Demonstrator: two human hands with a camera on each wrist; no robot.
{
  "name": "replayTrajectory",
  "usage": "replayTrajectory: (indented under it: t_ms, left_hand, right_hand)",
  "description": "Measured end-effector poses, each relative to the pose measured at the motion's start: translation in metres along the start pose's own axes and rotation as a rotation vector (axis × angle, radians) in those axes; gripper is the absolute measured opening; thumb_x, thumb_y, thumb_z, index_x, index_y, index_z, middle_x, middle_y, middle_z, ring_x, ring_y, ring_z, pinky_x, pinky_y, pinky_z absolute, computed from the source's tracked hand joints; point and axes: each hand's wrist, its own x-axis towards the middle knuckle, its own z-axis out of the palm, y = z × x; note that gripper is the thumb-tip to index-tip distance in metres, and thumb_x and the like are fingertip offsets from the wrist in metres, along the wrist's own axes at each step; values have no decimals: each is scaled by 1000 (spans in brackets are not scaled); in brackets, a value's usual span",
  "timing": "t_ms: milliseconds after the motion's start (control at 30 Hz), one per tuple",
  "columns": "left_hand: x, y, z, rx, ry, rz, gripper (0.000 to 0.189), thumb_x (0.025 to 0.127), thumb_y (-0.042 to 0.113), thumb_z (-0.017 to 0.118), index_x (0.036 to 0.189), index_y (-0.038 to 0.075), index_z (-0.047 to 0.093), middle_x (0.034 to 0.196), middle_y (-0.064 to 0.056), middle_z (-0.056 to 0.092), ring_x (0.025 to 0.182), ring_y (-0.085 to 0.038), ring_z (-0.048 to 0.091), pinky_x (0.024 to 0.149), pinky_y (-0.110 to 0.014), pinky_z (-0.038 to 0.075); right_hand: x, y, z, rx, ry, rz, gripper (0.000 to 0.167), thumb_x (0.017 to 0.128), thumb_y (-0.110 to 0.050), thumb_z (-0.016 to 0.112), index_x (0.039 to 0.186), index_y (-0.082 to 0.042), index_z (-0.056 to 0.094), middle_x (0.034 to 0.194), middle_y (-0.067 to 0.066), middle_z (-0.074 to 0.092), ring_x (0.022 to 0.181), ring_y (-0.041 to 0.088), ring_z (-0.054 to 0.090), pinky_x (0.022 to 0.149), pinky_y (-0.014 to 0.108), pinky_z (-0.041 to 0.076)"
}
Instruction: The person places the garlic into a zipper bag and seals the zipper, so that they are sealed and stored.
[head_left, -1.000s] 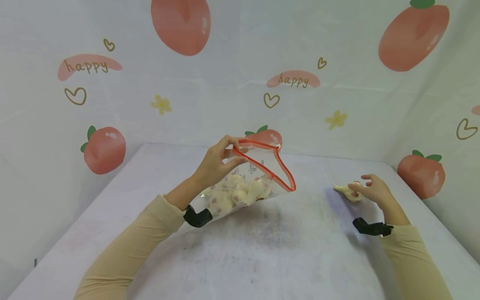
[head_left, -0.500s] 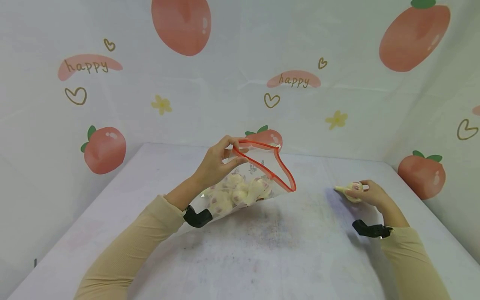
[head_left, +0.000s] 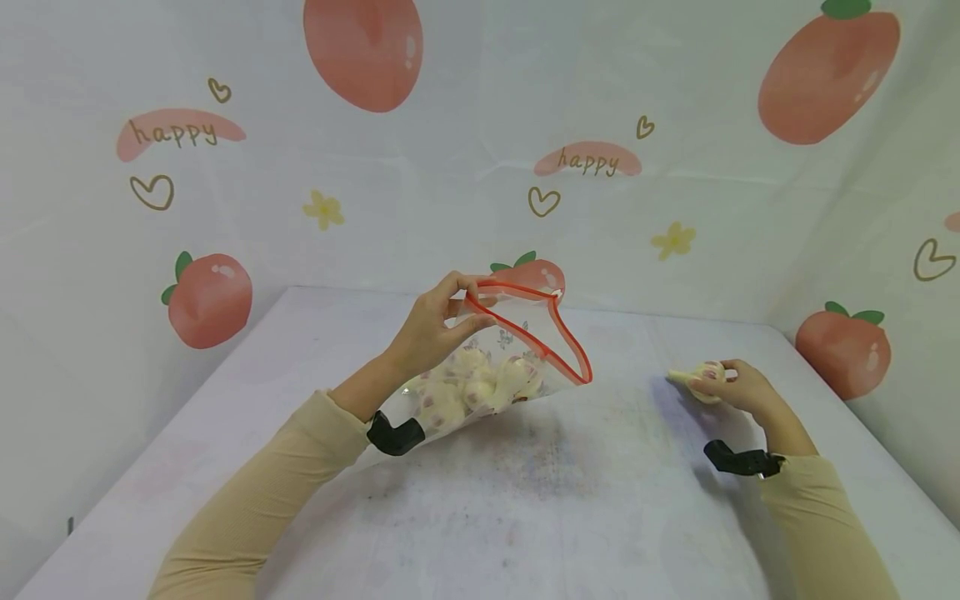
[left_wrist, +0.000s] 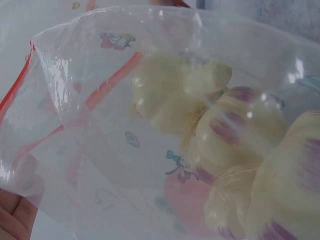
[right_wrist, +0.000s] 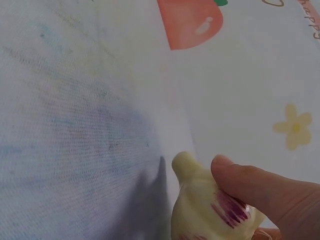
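A clear plastic zip bag (head_left: pixel 551 371) with a red-edged mouth leans tilted over the table, its mouth gaping toward the right. My left hand (head_left: pixel 429 332) pinches the bag's rim between thumb and fingers at the upper left. Several garlic bulbs (head_left: pixel 480 390), cream with purple streaks, lie inside the bag; the left wrist view shows the bulbs (left_wrist: pixel 235 135) close through the plastic. On the right, my right hand (head_left: pixel 742 389) grips a single garlic bulb (head_left: pixel 708 383), its stem pointing left. In the right wrist view the thumb presses on that bulb (right_wrist: pixel 215 210).
A white table (head_left: pixel 480 517) with faint bluish and grey stains spreads beneath both hands. Behind it hangs a white backdrop (head_left: pixel 450 192) printed with red fruit, hearts, yellow flowers and "happy". A black wrist mount (head_left: pixel 396 433) sits on the left arm, another mount (head_left: pixel 741 458) on the right.
The right hand, hovering over the single garlic bulb with fingers apart a second ago, has lowered and closed around it. Left hand and bag have stayed put.
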Motion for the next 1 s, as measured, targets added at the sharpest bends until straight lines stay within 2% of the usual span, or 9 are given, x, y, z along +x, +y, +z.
replayTrajectory:
  t_ms: [333,567,1000]
  left_hand:
    - [0,0,0,6,4,7,26,83,6,68,93,1,44,130,-18,55,110,-29,63,91,-35,52]
    - [0,-1,1,10,5,11,27,83,6,68,93,1,44,130,-18,56,112,-30,62,91,-35,52]
    - [0,-2,1,-1,2,24,27,83,6,68,93,1,44,130,-18,55,111,-31,63,90,-35,53]
  right_hand:
    - [-1,-8,-1,13,-17,26,89,88,-49,55,135,18,20,130,41,32,114,49,38,88,53,41]
    - [-3,-15,-1,19,3,-14,85,89,-46,55,135,17,21,128,41,36,112,47,42,82,47,44]
    - [-8,-40,-3,22,-4,-70,86,89,-47,55,138,14,20,130,41,37,114,47,43,83,50,46]
